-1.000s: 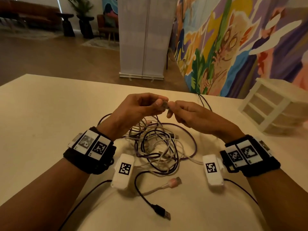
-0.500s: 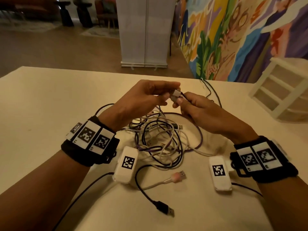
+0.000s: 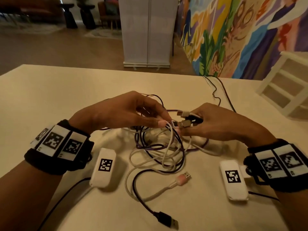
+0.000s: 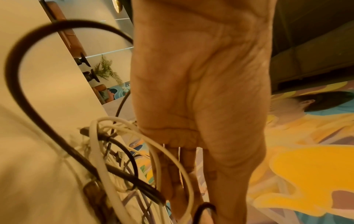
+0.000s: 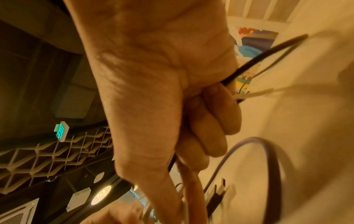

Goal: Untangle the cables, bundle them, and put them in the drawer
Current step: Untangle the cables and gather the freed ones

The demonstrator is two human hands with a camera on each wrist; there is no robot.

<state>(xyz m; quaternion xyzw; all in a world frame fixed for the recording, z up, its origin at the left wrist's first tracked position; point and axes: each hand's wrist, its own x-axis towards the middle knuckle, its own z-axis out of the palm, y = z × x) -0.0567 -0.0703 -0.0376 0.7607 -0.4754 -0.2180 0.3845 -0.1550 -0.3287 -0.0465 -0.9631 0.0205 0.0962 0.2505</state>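
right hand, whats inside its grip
The right hand grips a cluster of cable ends: two silver USB plugs poke out past the fingertips, one white-bodied, one black-bodied. Black and white cords exit the fist's far side. How many cables are inside is hidden by fingers.

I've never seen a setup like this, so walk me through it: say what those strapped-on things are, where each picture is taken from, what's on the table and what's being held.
No machine here: a person works with bare hands. Black wristbands with printed markers carry small cameras. The wide picture comes from a head-worn camera; the two close-ups look along each palm. On the beige table lies a tangle of cables, with a pink-tipped plug and a black plug lying loose. A white drawer unit stands at the far right. The right hand grips several plug ends; the left hand pinches a white cable beside them.
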